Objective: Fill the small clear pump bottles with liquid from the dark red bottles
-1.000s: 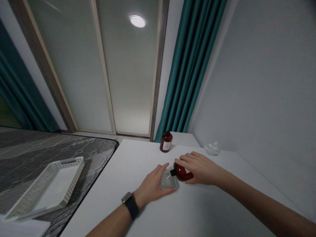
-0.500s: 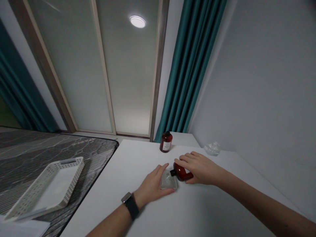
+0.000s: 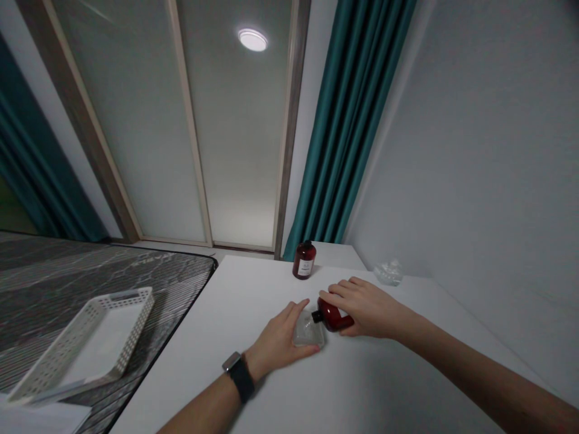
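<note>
My right hand point(image 3: 355, 306) is wrapped round a dark red-brown bottle point(image 3: 333, 314) with a white label, tipped on its side so its black neck points left. The neck lies over the edge of a clear glass dish point(image 3: 308, 331) on the white table. Around the dish curves my left hand point(image 3: 286, 337), thumb and fingers gripping its sides; a dark-banded watch point(image 3: 239, 375) is on that wrist. Whether liquid runs from the bottle is too small to make out.
A second red-brown bottle point(image 3: 304, 260) stands upright near the table's far edge. Farther right sits a clear glass piece point(image 3: 388, 272) by the wall. On a grey patterned surface to the left lies a white perforated basket point(image 3: 131, 337). A teal curtain point(image 3: 348, 120) hangs behind.
</note>
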`<state>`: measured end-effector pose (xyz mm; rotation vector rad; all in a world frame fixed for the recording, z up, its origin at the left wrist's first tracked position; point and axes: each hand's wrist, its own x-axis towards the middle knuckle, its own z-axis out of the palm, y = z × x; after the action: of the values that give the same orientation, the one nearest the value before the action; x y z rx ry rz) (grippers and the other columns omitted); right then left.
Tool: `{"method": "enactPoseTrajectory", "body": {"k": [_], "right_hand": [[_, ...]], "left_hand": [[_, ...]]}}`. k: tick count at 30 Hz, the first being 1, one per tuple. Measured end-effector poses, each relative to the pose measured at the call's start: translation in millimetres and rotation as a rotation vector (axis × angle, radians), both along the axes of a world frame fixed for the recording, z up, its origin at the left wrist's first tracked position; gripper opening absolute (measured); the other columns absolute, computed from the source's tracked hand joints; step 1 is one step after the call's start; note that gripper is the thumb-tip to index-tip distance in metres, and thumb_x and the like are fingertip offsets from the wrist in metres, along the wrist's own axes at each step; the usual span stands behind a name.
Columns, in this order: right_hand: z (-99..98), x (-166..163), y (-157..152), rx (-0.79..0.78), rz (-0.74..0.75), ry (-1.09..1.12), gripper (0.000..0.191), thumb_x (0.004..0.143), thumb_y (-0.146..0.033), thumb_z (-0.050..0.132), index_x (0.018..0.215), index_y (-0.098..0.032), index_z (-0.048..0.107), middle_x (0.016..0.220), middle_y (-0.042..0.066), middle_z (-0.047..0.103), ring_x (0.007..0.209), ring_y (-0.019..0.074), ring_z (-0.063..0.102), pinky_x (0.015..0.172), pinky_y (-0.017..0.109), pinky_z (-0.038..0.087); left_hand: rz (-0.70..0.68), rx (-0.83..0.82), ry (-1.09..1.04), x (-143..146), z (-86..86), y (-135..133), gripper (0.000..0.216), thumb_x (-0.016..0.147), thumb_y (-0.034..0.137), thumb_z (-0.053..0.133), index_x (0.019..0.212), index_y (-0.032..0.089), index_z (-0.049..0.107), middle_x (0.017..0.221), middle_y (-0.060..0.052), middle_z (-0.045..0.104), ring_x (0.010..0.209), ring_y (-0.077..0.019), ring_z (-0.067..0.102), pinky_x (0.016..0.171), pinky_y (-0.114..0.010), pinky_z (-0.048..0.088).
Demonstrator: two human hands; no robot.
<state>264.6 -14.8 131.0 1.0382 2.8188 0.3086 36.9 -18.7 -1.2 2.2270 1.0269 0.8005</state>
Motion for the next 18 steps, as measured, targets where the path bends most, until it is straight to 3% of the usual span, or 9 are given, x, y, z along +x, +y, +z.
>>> {"method": "enactPoseTrajectory", "body": {"k": [18], "right_hand": [[-4.6, 2.0, 2.3, 0.024, 0.017, 0.000, 0.058, 0.076, -0.038, 0.081, 0.124, -0.020, 0.056, 0.114, 0.010, 0.070, 0.096, 0.0303, 0.066, 0.082, 0.040, 0.047]], "left_hand": [[0.006, 0.002, 0.007, 0.1, 1.5, -1.2, 0.089, 0.077, 0.038, 0.081, 0.150, 0.022, 0.033, 0.130, -0.014, 0.056, 0.118, -0.0322, 0.059, 0.103, -0.048, 0.048]]}}
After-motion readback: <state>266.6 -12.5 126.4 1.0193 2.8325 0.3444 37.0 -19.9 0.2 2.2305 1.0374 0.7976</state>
